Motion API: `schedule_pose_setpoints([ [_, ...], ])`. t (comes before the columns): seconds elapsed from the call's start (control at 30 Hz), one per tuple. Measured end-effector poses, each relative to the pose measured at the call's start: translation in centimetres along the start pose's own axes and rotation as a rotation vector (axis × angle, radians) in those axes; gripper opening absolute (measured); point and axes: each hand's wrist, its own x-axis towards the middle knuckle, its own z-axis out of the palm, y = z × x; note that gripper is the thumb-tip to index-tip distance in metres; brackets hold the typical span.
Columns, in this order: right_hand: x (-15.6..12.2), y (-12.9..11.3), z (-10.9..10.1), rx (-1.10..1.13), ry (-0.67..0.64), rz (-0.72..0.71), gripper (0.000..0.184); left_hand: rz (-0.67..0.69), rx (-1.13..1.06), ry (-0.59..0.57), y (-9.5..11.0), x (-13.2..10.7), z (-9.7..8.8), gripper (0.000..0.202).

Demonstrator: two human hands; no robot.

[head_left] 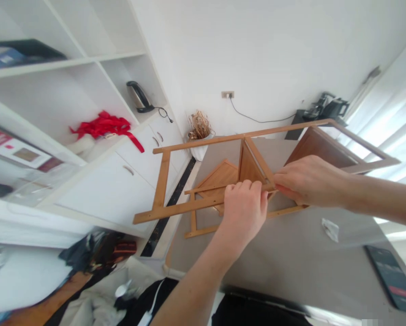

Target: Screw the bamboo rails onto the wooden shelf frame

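A light-brown wooden shelf rack [179,208] lies on its side above the table, its long rails running from left to right. My left hand [245,206] wraps around its near rail, close to the middle. At the joint just right of it, my right hand [306,181] has its fingers pinched together against the rail. Whatever sits between those fingertips is hidden. A triangular-looking wooden shelf panel [250,163] spans the rails behind my hands. Beneath the rack, a second wooden frame [193,219] with a panel lies flat on the table.
The grey table [284,253] carries a small plastic bag [330,229] and a phone [393,278] at the right. White shelving [87,181] with a kettle [140,96] and red ribbon [104,125] stands left. Beyond the table are a dried plant [200,127] and a coffee maker [325,106].
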Motion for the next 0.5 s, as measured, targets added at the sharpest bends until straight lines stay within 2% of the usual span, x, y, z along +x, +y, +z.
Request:
schedule_pose_setpoints([
  [0.13, 0.2, -1.0, 0.1, -0.008, -0.023, 0.186, 0.022, -0.015, -0.012, 0.007, 0.3, -0.1, 0.2, 0.018],
  [0.27, 0.7, -0.9, 1.3, 0.149, 0.012, 0.374, 0.029, -0.033, -0.006, 0.014, 0.5, -0.1, 0.4, 0.02],
  [0.37, 0.8, -0.3, 2.0, 0.242, 0.015, 0.339, 0.041, -0.044, -0.008, 0.02, 0.6, -0.2, 0.5, 0.021],
  [0.43, 0.6, 0.3, 2.1, 0.188, 0.023, 0.31, 0.048, -0.048, -0.015, 0.018, 0.7, -0.2, 0.5, 0.021],
  [0.5, 0.0, 0.9, 1.9, 0.103, 0.019, 0.231, 0.043, -0.047, -0.023, 0.021, 0.7, -0.3, 0.4, 0.021],
])
